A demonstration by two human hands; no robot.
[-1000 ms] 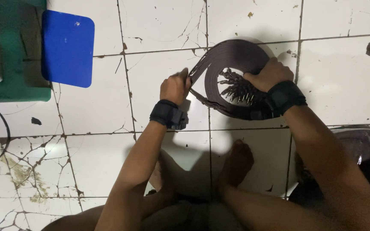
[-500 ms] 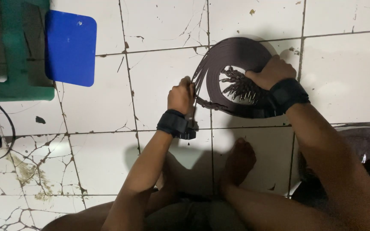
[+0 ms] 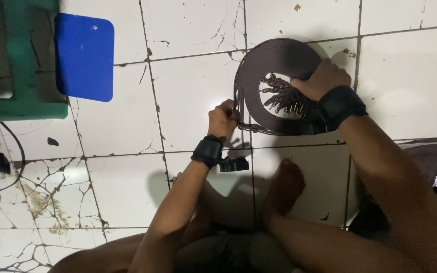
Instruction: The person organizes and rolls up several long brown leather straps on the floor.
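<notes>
A large coil of flat dark brown strap (image 3: 274,60) lies on the white tiled floor, with frayed loose ends bunched inside its ring. My right hand (image 3: 319,81) grips the coil's right side, fingers curled over its inner edge. At the coil's lower left, my left hand (image 3: 223,119) pinches the strap's outer layers. Both wrists wear black bands, and a small black device (image 3: 233,164) hangs from the left one.
A blue rectangular board (image 3: 84,55) lies at the upper left beside a green plastic stool (image 3: 21,101). A black cable (image 3: 6,167) loops at the left edge. My bare foot (image 3: 284,187) rests below the coil. The tiles are cracked and stained.
My left hand has slid down the coil's left edge towards its lower left. The right hand keeps its grip on the right side.
</notes>
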